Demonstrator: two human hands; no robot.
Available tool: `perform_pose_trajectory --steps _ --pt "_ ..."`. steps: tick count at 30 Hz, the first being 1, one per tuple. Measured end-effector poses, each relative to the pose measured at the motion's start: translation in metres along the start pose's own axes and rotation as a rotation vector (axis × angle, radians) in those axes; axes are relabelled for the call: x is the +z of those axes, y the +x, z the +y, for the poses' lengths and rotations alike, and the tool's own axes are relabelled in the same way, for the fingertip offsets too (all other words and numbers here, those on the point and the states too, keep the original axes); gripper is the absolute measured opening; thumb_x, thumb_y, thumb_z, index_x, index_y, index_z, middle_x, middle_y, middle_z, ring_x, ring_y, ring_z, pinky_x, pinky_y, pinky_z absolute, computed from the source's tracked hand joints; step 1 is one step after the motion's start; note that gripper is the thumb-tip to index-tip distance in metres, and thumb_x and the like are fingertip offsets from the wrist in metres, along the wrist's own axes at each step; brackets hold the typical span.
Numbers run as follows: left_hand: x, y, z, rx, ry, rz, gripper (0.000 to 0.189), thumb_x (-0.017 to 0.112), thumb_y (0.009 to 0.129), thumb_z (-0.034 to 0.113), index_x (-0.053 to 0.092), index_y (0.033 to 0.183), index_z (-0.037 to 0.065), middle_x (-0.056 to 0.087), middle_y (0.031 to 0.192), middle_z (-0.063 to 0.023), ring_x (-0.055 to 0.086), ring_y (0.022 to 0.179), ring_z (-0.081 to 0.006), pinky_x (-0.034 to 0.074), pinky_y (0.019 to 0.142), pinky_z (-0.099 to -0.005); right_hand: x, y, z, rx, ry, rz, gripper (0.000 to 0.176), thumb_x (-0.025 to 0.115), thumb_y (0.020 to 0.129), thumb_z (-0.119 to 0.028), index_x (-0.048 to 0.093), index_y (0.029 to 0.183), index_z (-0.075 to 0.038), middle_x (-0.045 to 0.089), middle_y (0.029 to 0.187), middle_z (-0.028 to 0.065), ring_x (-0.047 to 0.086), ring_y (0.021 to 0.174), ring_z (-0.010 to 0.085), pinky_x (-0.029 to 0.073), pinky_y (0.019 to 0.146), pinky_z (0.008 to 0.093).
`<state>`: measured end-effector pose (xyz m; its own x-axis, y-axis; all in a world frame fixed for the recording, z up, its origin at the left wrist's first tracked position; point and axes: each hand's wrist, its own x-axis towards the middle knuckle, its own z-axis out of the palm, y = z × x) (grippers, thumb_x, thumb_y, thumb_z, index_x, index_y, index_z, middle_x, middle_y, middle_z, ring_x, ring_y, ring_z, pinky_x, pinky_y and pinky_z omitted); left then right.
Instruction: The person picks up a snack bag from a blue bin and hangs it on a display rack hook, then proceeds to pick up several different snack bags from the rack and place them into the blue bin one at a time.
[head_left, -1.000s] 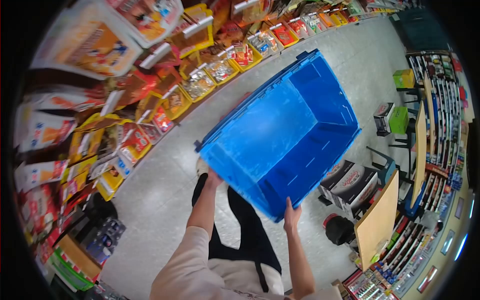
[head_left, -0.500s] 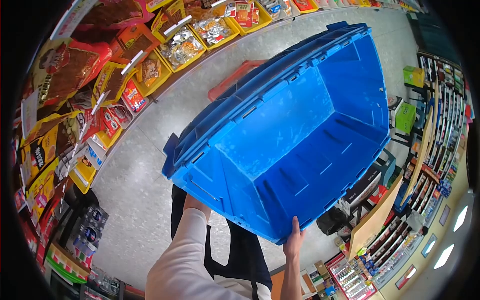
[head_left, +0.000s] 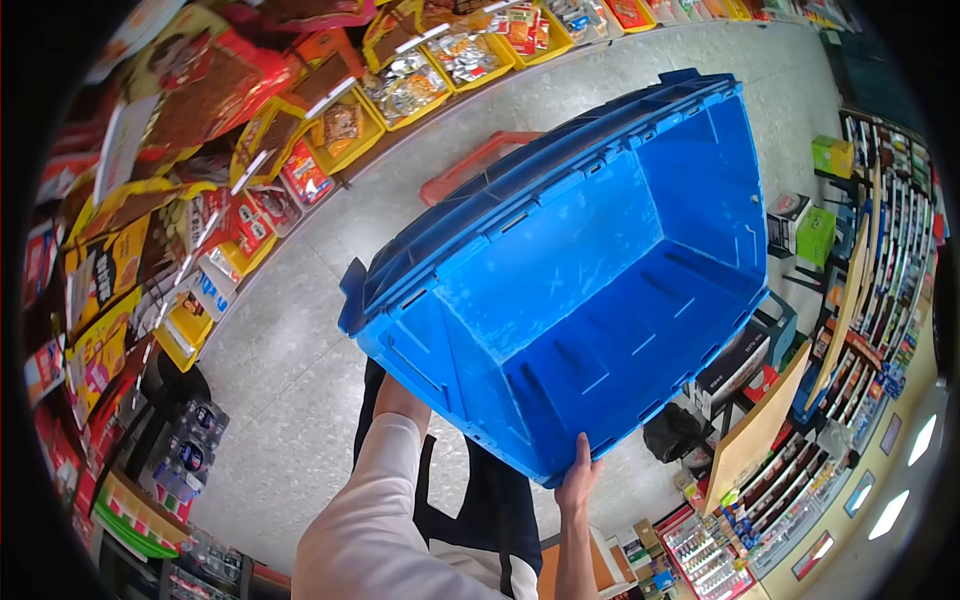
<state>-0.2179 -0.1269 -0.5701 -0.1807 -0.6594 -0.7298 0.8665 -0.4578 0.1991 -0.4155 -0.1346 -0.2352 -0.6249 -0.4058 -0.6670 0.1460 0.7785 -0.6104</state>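
Observation:
A large blue plastic crate (head_left: 590, 250) is held in mid-air, its open top facing me at a tilt. Nothing lies inside it, and pale scuffs mark its walls. A darker blue lid flap (head_left: 540, 155) hangs folded back along its upper long side. My right hand (head_left: 578, 478) grips the lower rim near a corner, thumb over the edge and fingers beneath. My left hand (head_left: 402, 400) reaches behind the lower-left end of the crate and supports it there; its fingers are hidden.
Snack shelves with yellow bins (head_left: 400, 95) curve along the left and top. A red plastic frame (head_left: 470, 170) lies on the grey floor (head_left: 270, 400) behind the crate. Bottled packs (head_left: 190, 450) stand lower left. Boxes, a black bag (head_left: 672, 433) and a wooden board (head_left: 755, 430) are right.
The crate has shifted slightly within view, its upper edge a little lower, both hands keeping their places. The snack shelves have slid rightward in view as my head turned.

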Motion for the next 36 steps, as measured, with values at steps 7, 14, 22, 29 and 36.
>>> perform_pose_trajectory --steps 7,14,22,29,36 --pt "-0.043 -0.049 -0.017 0.057 0.023 0.029 0.033 0.043 0.101 0.032 0.06 0.114 0.007 0.065 0.113 -0.0083 0.059 0.103 -0.0193 0.05 0.09 -0.0388 0.001 -0.053 0.052 0.002 0.027 -0.005 0.037 0.059 0.098 -0.02 0.054 0.125 0.005 0.062 0.117 0.0117 0.057 0.104 0.0195 0.045 0.094 0.0344" --pt "-0.094 -0.113 -0.042 0.049 0.059 0.046 0.032 0.043 0.101 0.032 0.061 0.112 0.007 0.065 0.112 -0.0083 0.059 0.102 -0.0189 0.05 0.089 -0.0382 -0.024 -0.109 0.129 0.025 -0.005 -0.109 0.048 0.063 0.096 -0.026 0.047 0.132 0.002 0.058 0.124 0.0159 0.056 0.111 0.0256 0.046 0.097 0.0401" --pt "-0.154 -0.166 -0.038 0.036 0.033 0.094 0.031 0.044 0.101 0.031 0.061 0.11 0.007 0.065 0.11 -0.0084 0.059 0.101 -0.0185 0.05 0.088 -0.0375 0.004 -0.192 0.208 0.082 -0.018 -0.122 0.047 0.063 0.097 -0.025 0.045 0.133 0.0 0.054 0.129 0.0123 0.053 0.115 0.0221 0.042 0.1 0.0376" --pt "-0.173 -0.156 -0.015 0.05 0.062 0.058 0.031 0.044 0.101 0.03 0.062 0.109 0.007 0.065 0.109 -0.0085 0.059 0.1 -0.0181 0.05 0.087 -0.0369 0.023 -0.219 0.247 0.043 -0.028 -0.134 0.046 0.06 0.098 -0.023 0.043 0.134 0.001 0.054 0.128 0.0122 0.053 0.113 0.0213 0.044 0.098 0.0367" --pt "-0.182 -0.196 -0.028 0.043 0.093 0.078 0.03 0.044 0.101 0.029 0.062 0.107 0.006 0.066 0.108 -0.0085 0.059 0.099 -0.0177 0.05 0.087 -0.0363 0.013 -0.21 0.262 0.06 -0.007 -0.079 0.053 0.063 0.097 -0.027 0.041 0.138 -0.002 0.052 0.132 0.0132 0.052 0.118 0.0242 0.042 0.102 0.0394"
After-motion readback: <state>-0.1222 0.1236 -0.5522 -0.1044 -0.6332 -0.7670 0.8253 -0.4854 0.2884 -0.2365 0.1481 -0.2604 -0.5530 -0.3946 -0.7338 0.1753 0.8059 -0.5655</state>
